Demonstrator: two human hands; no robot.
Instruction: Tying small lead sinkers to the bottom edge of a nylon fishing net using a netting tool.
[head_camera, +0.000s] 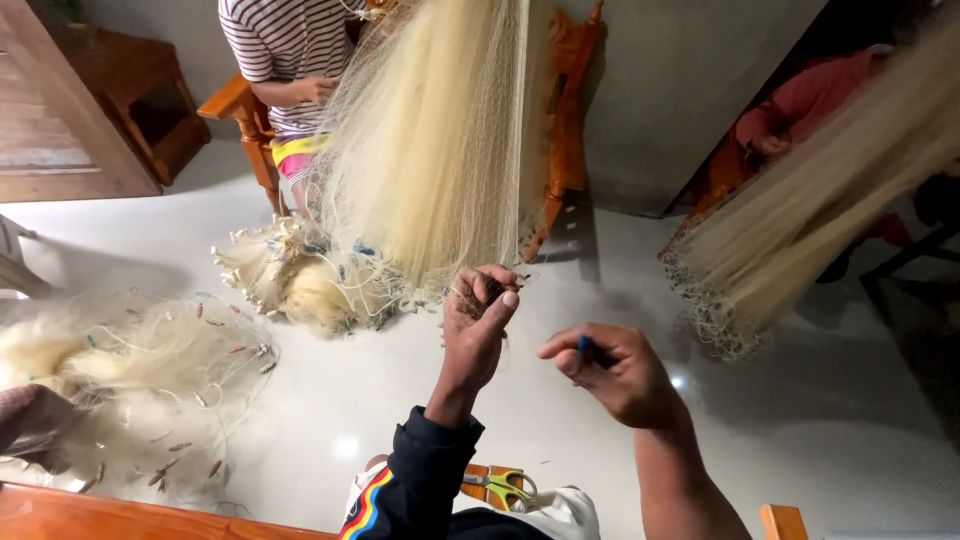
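1. Here, the person's left hand (478, 318) is raised over the pale glossy floor (400, 400), its fingers pinched shut on a small bunch of fine cream fishing net mesh (478, 292) at the lower edge of the hanging net.
2. That long cream-coloured fishing net (430, 140) hangs down from the far centre of the scene, and its bottom spills into a heap with small floats (300, 285) on the floor, far and left of the hands.
3. The right hand (615, 372) sits just right of the left one, slightly nearer, with thumb and fingers closed around a small blue netting tool (584, 345), of which only the tip shows.
4. The two hands are close together but not touching.
5. The left arm wears a dark sleeve with rainbow stripes (405, 490); the right forearm is bare.
6. A pair of scissors with green and yellow handles (503, 487) lies near the bottom edge, between the two arms.
7. A second pile of cream net (130, 380), dotted with small reddish weights, lies on the floor at the near left.
8. A person in a striped shirt (280, 50) sits on a wooden chair (240, 110) at the far left, behind the hanging net.
9. Another bundle of cream net (800, 220) slants across the far right, with someone in a red top (810, 100) behind it.
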